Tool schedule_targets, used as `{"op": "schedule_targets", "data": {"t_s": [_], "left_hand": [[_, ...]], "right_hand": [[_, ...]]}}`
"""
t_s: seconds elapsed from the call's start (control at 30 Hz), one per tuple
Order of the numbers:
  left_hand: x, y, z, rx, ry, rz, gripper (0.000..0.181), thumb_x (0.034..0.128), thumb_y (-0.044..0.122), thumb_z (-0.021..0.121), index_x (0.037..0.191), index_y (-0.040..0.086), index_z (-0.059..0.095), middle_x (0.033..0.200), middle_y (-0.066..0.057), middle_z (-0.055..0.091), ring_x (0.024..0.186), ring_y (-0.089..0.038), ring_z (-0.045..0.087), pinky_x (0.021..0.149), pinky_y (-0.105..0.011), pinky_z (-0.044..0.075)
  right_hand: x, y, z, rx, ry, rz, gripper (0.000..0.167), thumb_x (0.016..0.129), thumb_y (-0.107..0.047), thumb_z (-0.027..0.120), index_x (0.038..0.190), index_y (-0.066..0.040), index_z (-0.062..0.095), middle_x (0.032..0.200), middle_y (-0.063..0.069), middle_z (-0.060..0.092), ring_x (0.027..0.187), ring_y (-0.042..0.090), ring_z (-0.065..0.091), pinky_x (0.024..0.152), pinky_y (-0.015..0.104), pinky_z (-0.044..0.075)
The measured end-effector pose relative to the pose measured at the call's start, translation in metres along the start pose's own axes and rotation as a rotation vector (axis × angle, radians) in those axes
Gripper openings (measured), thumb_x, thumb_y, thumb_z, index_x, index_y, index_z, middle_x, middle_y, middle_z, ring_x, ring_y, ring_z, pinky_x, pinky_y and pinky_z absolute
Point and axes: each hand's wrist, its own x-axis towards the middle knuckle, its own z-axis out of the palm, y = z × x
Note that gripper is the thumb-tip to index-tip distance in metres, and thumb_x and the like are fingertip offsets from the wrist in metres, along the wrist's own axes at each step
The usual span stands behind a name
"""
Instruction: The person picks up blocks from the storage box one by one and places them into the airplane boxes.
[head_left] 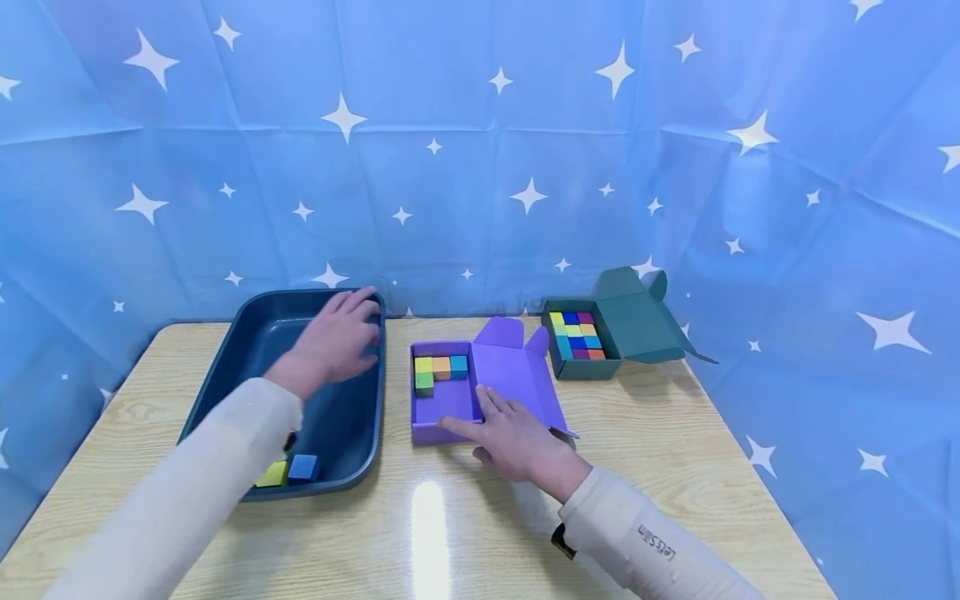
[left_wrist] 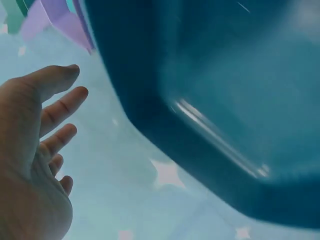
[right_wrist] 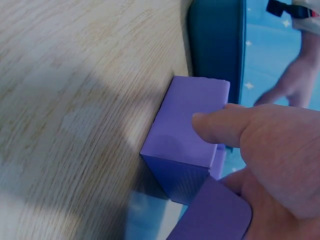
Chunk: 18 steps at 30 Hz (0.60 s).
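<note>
My left hand (head_left: 333, 337) is over the far right part of the dark blue tray (head_left: 377, 417), fingers spread and nothing held. In the left wrist view its fingers (left_wrist: 65, 107) stand apart from the tray wall. My right hand (head_left: 521, 442) holds the near right corner of the open purple box (head_left: 431, 433). The right wrist view has the thumb (right_wrist: 215, 127) against the box's front wall, other fingers partly hidden. Inside the box, yellow, orange, blue and green cubes (head_left: 441, 367) line the far and left sides. A yellow block (head_left: 272, 474) and a blue block (head_left: 303, 467) lie in the tray's near end.
An open dark green box (head_left: 588, 368) filled with coloured cubes stands at the back right, its lid (head_left: 645, 321) folded out to the right. The purple lid (head_left: 517, 375) also lies rightward. A starred blue curtain (head_left: 450, 167) hangs behind the wooden table (head_left: 660, 467).
</note>
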Motion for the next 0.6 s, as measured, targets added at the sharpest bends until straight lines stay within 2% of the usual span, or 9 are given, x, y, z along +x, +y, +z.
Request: {"op": "schedule_targets", "data": {"t_s": [0.13, 0.33, 0.47, 0.6], "left_hand": [[-0.026, -0.029, -0.003, -0.001, 0.019, -0.037, 0.024, 0.0803, 0.034, 0.079, 0.093, 0.014, 0.075, 0.139, -0.016, 0.054, 0.147, -0.038, 0.024, 0.121, -0.055, 0.021], [-0.061, -0.065, -0.004, 0.000, 0.011, -0.085, 0.020, 0.0788, 0.028, 0.080, 0.089, 0.012, 0.075, 0.135, -0.020, 0.054, 0.144, -0.042, 0.024, 0.118, -0.059, 0.022], [-0.084, -0.081, -0.001, -0.004, -0.005, -0.127, 0.019, 0.0777, 0.026, 0.080, 0.087, 0.011, 0.075, 0.132, -0.022, 0.055, 0.142, -0.044, 0.025, 0.116, -0.061, 0.022], [-0.107, -0.088, 0.004, 0.009, -0.050, -0.159, 0.017, 0.0766, 0.026, 0.081, 0.078, 0.011, 0.073, 0.128, -0.025, 0.058, 0.140, -0.047, 0.027, 0.115, -0.063, 0.023]], "right_hand": [[0.000, 0.000, 0.000, 0.022, -0.005, 0.003, 0.059, 0.098, -0.029, 0.058, 0.149, -0.045, 0.032, 0.157, 0.027, 0.027, 0.146, 0.041, 0.029, 0.112, 0.057, 0.038], [0.000, 0.001, 0.001, 0.056, -0.018, 0.021, 0.060, 0.098, -0.029, 0.058, 0.149, -0.046, 0.031, 0.158, 0.026, 0.024, 0.147, 0.040, 0.027, 0.113, 0.057, 0.036], [0.001, 0.001, 0.001, 0.052, -0.014, 0.020, 0.060, 0.098, -0.029, 0.058, 0.149, -0.046, 0.031, 0.158, 0.026, 0.025, 0.147, 0.040, 0.027, 0.112, 0.058, 0.037], [0.002, -0.001, -0.001, 0.053, -0.010, 0.022, 0.060, 0.098, -0.030, 0.058, 0.148, -0.046, 0.031, 0.158, 0.026, 0.026, 0.147, 0.040, 0.028, 0.112, 0.058, 0.037]]}}
